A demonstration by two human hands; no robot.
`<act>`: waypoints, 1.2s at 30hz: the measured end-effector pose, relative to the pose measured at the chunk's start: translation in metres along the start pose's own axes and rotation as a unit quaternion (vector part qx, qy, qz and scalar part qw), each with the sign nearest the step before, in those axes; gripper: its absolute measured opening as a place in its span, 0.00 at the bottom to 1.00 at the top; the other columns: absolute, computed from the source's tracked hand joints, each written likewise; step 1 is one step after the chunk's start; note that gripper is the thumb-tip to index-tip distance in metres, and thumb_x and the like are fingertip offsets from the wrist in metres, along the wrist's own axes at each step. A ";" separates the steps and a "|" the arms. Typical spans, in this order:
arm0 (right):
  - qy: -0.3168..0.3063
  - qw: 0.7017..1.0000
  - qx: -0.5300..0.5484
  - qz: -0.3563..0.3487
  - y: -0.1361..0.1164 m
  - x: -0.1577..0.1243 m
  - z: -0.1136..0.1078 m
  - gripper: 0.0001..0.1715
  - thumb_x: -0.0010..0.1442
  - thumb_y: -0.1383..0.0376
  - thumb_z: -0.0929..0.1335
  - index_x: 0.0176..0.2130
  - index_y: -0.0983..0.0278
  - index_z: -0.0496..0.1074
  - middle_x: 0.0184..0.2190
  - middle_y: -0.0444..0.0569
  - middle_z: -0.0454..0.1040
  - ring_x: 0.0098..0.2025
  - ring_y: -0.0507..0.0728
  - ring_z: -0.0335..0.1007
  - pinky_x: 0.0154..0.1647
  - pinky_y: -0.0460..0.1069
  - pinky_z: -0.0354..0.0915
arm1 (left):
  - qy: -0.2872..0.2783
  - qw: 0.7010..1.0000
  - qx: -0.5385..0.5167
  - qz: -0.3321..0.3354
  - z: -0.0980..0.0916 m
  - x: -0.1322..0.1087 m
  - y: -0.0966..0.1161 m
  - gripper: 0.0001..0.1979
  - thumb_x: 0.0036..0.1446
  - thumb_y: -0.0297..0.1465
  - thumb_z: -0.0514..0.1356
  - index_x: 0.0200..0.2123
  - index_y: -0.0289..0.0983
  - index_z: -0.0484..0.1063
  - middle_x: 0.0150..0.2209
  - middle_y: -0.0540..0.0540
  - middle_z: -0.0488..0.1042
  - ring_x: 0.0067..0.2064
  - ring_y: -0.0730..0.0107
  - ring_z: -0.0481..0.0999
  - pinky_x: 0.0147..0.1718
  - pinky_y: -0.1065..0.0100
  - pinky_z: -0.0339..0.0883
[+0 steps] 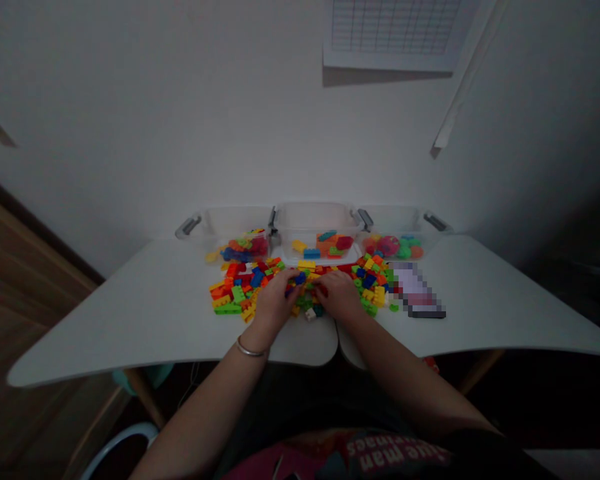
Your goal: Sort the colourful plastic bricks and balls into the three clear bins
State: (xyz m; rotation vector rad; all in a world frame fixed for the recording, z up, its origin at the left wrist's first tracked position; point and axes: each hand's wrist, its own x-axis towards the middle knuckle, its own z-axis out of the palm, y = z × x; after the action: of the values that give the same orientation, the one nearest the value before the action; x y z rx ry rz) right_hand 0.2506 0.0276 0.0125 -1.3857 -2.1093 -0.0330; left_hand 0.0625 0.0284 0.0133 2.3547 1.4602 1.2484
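Clear bins [313,219] hold coloured bricks [330,244] | left hand [274,299] grip pinches blue brick [300,279] | right hand [338,293] grip: cannot tell

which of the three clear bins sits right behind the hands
The middle bin, straight beyond the left hand and right hand; the left bin and right bin stand off to either side.
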 end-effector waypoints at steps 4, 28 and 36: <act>0.031 0.999 0.040 0.010 0.000 0.000 -0.001 0.13 0.61 0.67 0.67 0.46 0.62 0.76 0.44 0.54 0.79 0.48 0.64 0.72 0.53 0.60 0.65 | -0.016 1.000 0.012 0.007 -0.004 0.000 0.002 0.14 0.61 0.28 0.58 0.51 0.39 0.70 0.50 0.43 0.78 0.52 0.62 0.77 0.50 0.59 0.73; 0.225 0.955 0.192 -0.030 0.014 0.022 -0.025 0.08 0.61 0.64 0.67 0.41 0.60 0.73 0.41 0.51 0.79 0.45 0.60 0.74 0.50 0.57 0.70 | 0.048 0.987 0.020 0.151 -0.004 0.003 0.000 0.09 0.61 0.25 0.56 0.44 0.38 0.73 0.42 0.44 0.78 0.48 0.61 0.73 0.50 0.55 0.70; 0.329 0.932 0.152 0.007 0.045 0.072 -0.059 0.07 0.60 0.66 0.67 0.36 0.60 0.75 0.42 0.51 0.78 0.49 0.60 0.72 0.57 0.61 0.66 | 0.006 0.970 0.074 0.230 0.006 0.001 -0.005 0.11 0.60 0.25 0.58 0.44 0.41 0.77 0.44 0.46 0.79 0.54 0.56 0.69 0.55 0.50 0.67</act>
State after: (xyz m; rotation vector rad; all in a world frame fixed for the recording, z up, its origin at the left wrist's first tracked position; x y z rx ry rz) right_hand 0.2969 0.0875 0.0834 -1.0160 -1.4693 -0.1391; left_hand 0.0634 0.0333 0.0078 2.9065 1.0734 1.2769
